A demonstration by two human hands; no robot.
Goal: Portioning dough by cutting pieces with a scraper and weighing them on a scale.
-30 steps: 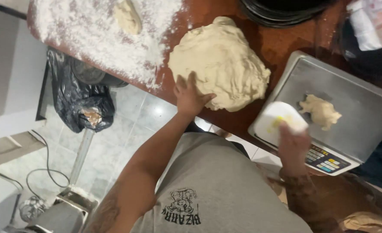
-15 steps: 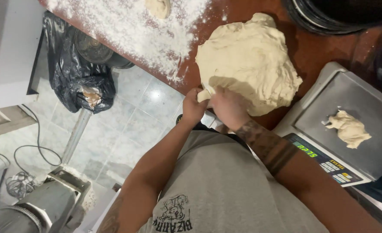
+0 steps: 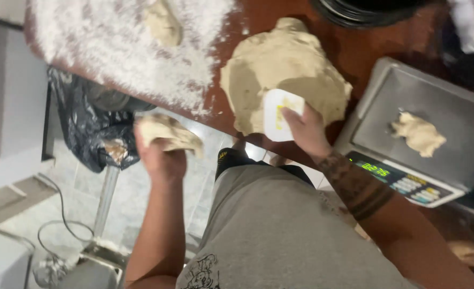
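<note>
1. The left hand [image 3: 161, 156] is gripping a torn-off lump of pale dough [image 3: 168, 134], off the edge of the reddish-brown wooden tabletop [image 3: 354, 45].
2. The right hand [image 3: 306, 128] is pressing a white plastic scraper [image 3: 281, 114] against the large pale dough mass [image 3: 279, 75].
3. A small dough piece [image 3: 418, 132] is lying on the grey metal scale [image 3: 461, 107], right of the right hand.

The left hand [image 3: 163, 155] is raised at the near left, fingers curled shut in a full grip. The right hand [image 3: 304, 131] reaches farther, forearm tattooed, fingers pinching flat.
</note>
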